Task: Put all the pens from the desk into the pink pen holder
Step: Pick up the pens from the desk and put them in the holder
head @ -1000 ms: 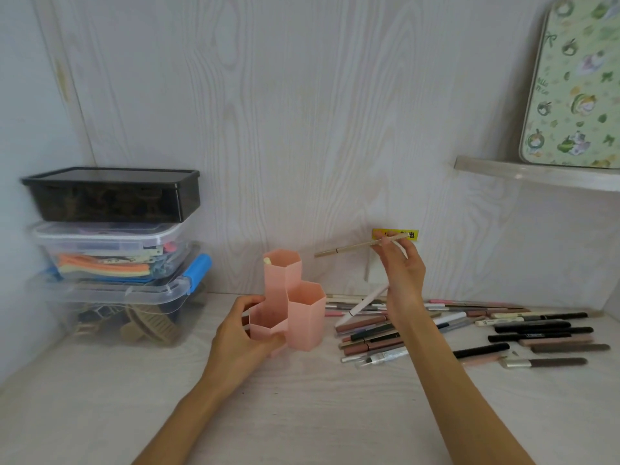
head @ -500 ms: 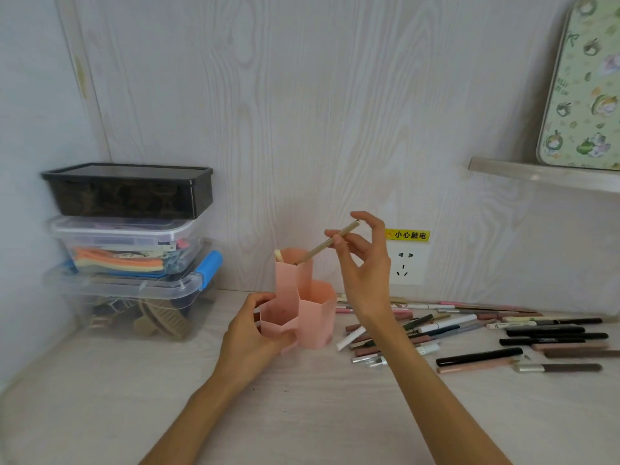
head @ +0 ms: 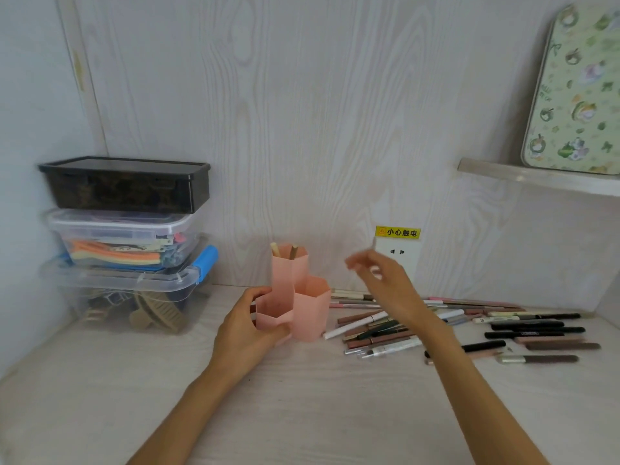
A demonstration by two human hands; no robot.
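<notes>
The pink pen holder, made of three hexagonal tubes, stands at the middle of the desk. Two beige pens stick out of its tallest back tube. My left hand grips the holder's low front tube from the left. To the holder's right, my right hand hovers blurred in the air, fingers apart and holding nothing. Under and beyond it, several pens lie scattered on the desk, more black and brown ones further right.
Three stacked storage boxes stand at the back left, a black one on top. A wall socket with a yellow warning label sits behind my right hand. A shelf at the upper right carries a green patterned tin.
My right hand carried a beige pen left to the tallest tube, let it go there, and has drawn back to the right, now without a pen. My left hand kept its grip on the holder.
</notes>
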